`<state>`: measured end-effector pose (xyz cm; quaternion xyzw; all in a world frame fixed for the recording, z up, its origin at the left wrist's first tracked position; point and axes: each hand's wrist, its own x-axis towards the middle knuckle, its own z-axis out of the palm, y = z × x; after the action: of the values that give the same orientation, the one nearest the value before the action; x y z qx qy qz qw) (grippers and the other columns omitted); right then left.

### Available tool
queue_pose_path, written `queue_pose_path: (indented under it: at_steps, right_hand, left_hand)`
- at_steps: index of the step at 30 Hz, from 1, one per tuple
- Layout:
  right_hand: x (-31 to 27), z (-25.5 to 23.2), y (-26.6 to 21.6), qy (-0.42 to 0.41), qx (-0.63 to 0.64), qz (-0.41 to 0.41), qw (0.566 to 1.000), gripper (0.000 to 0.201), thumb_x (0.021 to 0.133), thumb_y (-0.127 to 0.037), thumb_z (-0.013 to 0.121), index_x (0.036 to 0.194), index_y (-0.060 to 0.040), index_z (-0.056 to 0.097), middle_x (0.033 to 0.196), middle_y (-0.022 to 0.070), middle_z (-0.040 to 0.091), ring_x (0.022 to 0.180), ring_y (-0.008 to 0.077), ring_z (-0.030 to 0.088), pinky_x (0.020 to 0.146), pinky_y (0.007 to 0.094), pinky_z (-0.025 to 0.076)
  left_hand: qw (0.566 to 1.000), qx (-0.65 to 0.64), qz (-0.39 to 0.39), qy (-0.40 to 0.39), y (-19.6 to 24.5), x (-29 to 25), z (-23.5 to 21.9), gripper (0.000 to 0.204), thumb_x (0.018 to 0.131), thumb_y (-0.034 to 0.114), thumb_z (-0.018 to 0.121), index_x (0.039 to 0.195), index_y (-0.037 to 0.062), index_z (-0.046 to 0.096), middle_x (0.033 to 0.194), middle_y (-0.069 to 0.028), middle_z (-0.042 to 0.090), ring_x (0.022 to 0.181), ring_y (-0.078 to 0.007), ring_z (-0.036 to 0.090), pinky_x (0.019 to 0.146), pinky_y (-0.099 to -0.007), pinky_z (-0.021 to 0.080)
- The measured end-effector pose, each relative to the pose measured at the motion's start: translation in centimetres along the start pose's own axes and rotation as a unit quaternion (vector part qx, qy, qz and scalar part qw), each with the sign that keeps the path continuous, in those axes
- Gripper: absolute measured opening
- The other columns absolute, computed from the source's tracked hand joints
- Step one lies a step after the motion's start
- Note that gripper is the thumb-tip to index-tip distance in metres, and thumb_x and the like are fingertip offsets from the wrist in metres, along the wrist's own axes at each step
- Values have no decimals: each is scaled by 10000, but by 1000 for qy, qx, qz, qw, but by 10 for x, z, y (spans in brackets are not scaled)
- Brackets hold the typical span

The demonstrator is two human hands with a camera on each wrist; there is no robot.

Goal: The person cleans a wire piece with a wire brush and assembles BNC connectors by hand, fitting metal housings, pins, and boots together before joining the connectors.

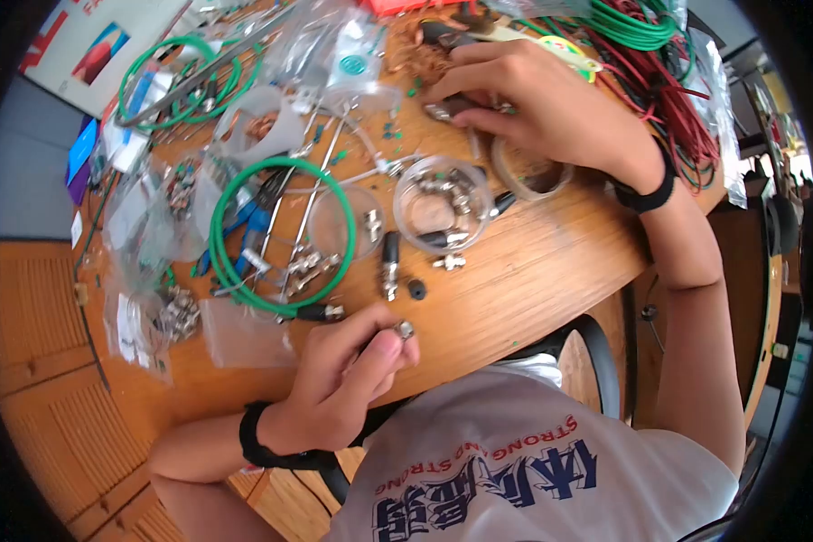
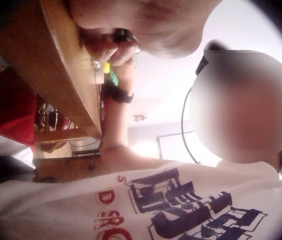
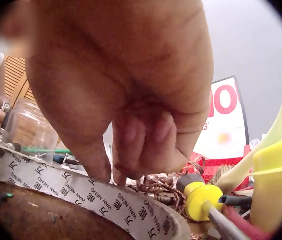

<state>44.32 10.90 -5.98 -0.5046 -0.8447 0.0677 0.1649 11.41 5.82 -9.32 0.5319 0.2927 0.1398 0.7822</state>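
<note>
The left hand (image 1: 357,366), near the table's front edge, pinches a small metal connector (image 1: 405,331) between thumb and curled fingers; in the left wrist view, the left fingers (image 2: 101,50) are close to the camera. The right hand (image 1: 542,108) reaches down at the table's far side, fingers bent over a dark item with a shiny metal part (image 1: 438,111) beside them. Whether it grips that item cannot be made out. In the right wrist view, the right hand (image 3: 146,100) has bent fingers behind a tape roll (image 3: 81,195), their tips partly hidden.
A round clear container (image 1: 400,217) holds metal connectors. Beside it lie a black-and-silver connector (image 1: 389,266) and a small black cap (image 1: 416,289). A green cable loop (image 1: 219,217), plastic bags (image 1: 244,334) and red wires (image 1: 673,117) surround the work area. A yellow-handled tool (image 3: 198,200) lies near the right hand.
</note>
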Motion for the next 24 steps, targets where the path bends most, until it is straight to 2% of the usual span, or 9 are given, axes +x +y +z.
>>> queue_pose_path:
  at_steps: [2,4,6,8,11,15,16,18,24]
  right_hand:
    - [0,4,1,4,6,-6,1000,257,825,-49,782,1052,-39,662,1037,130,705,905,347,697,786,437,544]
    - [-1,3,-6,-14,25,21,999,260,816,-44,787,1033,-43,643,993,125,688,892,342,688,782,442,535]
    - [-1,3,-7,-15,28,23,999,253,812,-41,789,1005,-41,626,975,121,673,882,346,679,777,446,527]
    - [-4,3,-7,-17,28,28,999,250,807,-38,791,978,-38,608,958,117,658,873,349,671,771,451,519]
    - [-3,6,-2,41,19,-66,997,277,783,-24,795,932,-25,563,960,121,615,854,371,641,743,450,501]
    - [-2,9,-1,25,27,-67,997,240,795,-22,792,950,-21,610,969,113,627,868,345,640,753,421,502]
    - [-2,10,0,34,40,-76,996,228,782,-7,788,932,-10,615,923,126,639,835,354,649,728,429,511]
    - [-2,11,0,44,54,-85,994,217,770,7,783,913,1,621,878,139,651,801,364,658,704,436,519]
    - [-3,9,-3,60,53,-87,993,204,757,20,787,899,6,641,814,146,654,704,355,647,644,402,515]
  left_hand:
    - [1000,4,-11,13,2,-2,-2,269,1132,202,469,1013,8,611,615,91,362,527,10,299,489,-223,223]
    - [997,67,-5,-37,5,1,-3,366,1155,308,390,1038,-2,546,699,43,387,542,-27,271,474,-213,261]
    - [997,70,9,-35,3,2,0,382,1161,308,365,1056,-4,560,674,53,364,525,-27,280,469,-216,259]
    - [999,36,12,2,3,1,3,292,1142,223,449,1062,-6,612,648,95,370,525,17,299,487,-221,219]
    - [999,34,16,-1,2,2,3,321,1149,243,438,1080,-23,603,667,84,388,524,18,303,482,-211,229]
    - [1000,24,17,9,1,2,3,333,1153,254,430,1113,-32,597,680,69,401,525,13,314,481,-201,246]
    - [1000,23,15,11,1,2,2,333,1153,254,430,1113,-32,597,680,69,401,525,13,314,481,-201,246]
    - [997,72,38,-18,2,3,1,461,1162,403,324,1137,5,554,765,8,435,544,-29,361,477,-199,298]
    - [994,64,82,-37,2,4,1,428,1162,377,332,1154,3,541,845,-29,468,637,-64,436,537,-216,359]
